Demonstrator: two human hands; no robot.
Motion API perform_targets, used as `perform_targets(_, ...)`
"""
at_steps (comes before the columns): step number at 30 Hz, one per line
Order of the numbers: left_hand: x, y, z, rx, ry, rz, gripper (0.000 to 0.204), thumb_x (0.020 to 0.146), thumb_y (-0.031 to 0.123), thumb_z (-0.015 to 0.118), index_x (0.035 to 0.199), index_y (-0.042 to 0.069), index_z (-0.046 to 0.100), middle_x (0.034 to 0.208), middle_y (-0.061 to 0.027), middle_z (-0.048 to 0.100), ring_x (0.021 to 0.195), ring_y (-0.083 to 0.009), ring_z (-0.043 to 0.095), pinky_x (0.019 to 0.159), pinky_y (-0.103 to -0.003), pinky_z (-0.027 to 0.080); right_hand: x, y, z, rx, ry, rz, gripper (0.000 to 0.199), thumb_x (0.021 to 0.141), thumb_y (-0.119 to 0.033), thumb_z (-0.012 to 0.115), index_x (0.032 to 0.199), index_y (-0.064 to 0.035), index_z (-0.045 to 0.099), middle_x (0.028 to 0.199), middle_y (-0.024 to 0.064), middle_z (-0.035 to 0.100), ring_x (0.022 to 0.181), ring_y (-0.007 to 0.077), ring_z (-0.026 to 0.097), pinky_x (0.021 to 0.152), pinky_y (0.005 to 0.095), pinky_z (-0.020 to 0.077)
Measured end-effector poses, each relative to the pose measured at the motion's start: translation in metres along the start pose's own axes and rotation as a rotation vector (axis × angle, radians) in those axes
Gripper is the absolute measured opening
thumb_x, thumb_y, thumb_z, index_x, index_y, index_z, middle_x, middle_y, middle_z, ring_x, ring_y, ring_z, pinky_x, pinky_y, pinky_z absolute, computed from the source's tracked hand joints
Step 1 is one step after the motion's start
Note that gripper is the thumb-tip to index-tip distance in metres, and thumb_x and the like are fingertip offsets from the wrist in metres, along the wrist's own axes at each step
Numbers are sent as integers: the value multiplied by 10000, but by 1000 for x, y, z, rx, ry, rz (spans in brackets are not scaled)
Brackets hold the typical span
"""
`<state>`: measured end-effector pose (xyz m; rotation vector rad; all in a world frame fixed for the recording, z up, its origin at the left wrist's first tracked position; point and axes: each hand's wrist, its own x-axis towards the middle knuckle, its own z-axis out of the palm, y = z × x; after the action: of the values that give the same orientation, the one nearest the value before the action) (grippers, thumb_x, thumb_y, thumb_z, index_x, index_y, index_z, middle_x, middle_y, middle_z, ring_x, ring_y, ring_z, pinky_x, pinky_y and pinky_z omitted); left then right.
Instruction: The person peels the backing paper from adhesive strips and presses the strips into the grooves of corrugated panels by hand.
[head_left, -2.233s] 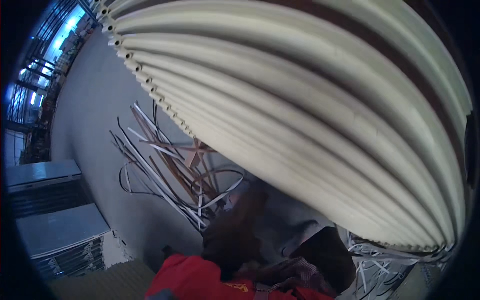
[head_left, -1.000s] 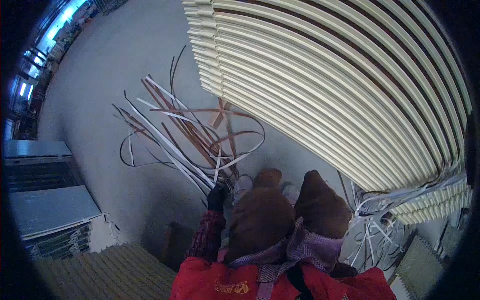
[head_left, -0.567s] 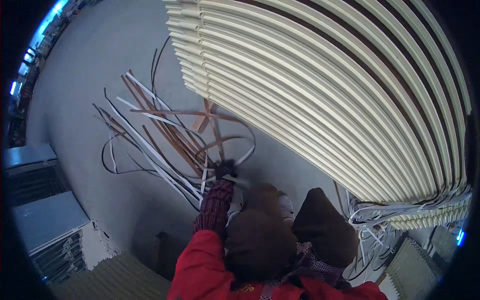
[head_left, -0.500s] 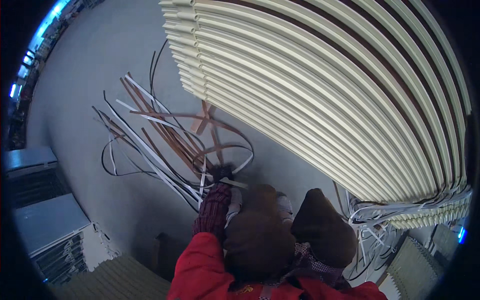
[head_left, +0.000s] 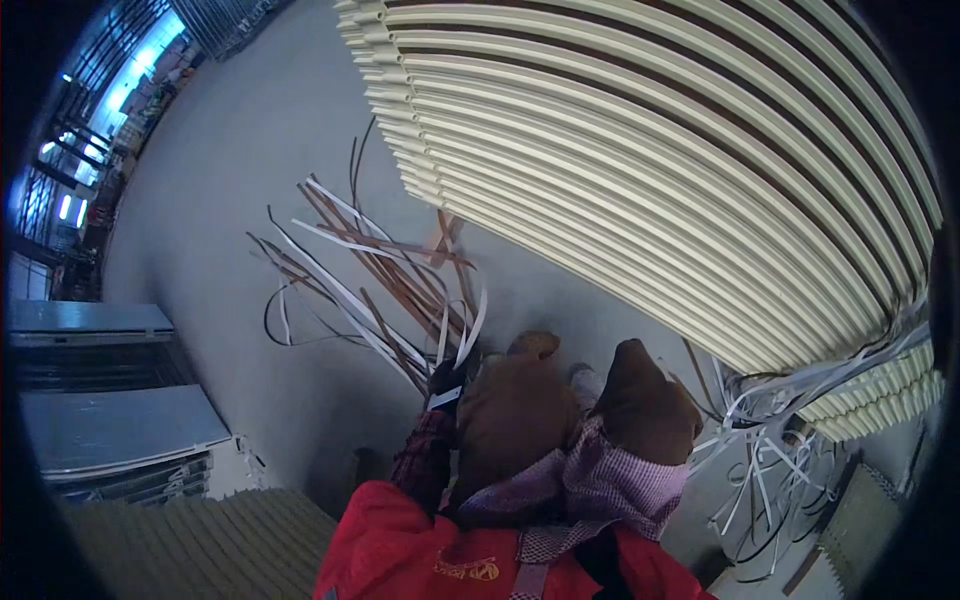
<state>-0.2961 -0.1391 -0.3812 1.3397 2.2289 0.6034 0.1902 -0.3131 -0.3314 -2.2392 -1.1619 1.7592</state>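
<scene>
My left hand (head_left: 447, 377), in a dark glove, is closed around the near ends of a loose bundle of flat straps (head_left: 385, 275). The straps are brown, white and black, and they fan out across the floor away from me. A short white piece (head_left: 445, 400) lies against the glove by the wrist. My knee hides part of the fingers. My right hand does not show. To the right of the straps rises a big stack of long cream ribbed profiles (head_left: 640, 230), its lower edge slanting down toward my knees.
Pale strips (head_left: 765, 435) hang tangled at the stack's right end. On the left stand grey flat panels (head_left: 120, 425) on racks, with a ribbed greenish stack (head_left: 210, 540) nearer me. A reddish block (head_left: 443, 240) sits beneath the stack's edge. Grey floor (head_left: 230, 180) stretches beyond the straps.
My left hand has drawn back toward my knee, still on the straps. The strap loop that curved out to the right has pulled in. The view has shifted, showing more of the left background.
</scene>
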Motion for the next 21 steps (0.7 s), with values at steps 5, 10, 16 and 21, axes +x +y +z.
perform_targets(5,-19,35,-32,-186,-36,-63,413,790,378,585,1017,36,627,873,-172,648,844,-313,626,724,-398,478,-5,5,2,0,0,-67,191,836,-233,545,751,-65,578,638,36,567,577,178,542,607,325,452)
perform_targets(10,-8,93,-54,-530,-49,-44,399,849,360,544,1005,1,618,755,-121,626,699,-207,603,643,-319,456,-30,33,-17,-9,17,-78,193,838,-232,543,744,-66,577,633,33,565,574,173,541,603,321,452)
perform_targets(16,28,177,-129,-346,80,144,232,856,279,555,912,72,644,725,-57,618,658,-192,579,606,-340,442,-72,95,-77,-45,-49,-101,196,840,-230,541,737,-68,576,627,28,564,570,167,540,598,315,451)
perform_targets(21,57,222,-151,534,277,598,219,831,291,547,778,100,638,660,-118,597,602,-287,586,526,-416,450,-19,31,-192,-251,588,-735,318,926,-292,454,843,-23,604,678,34,591,618,118,568,567,293,453)
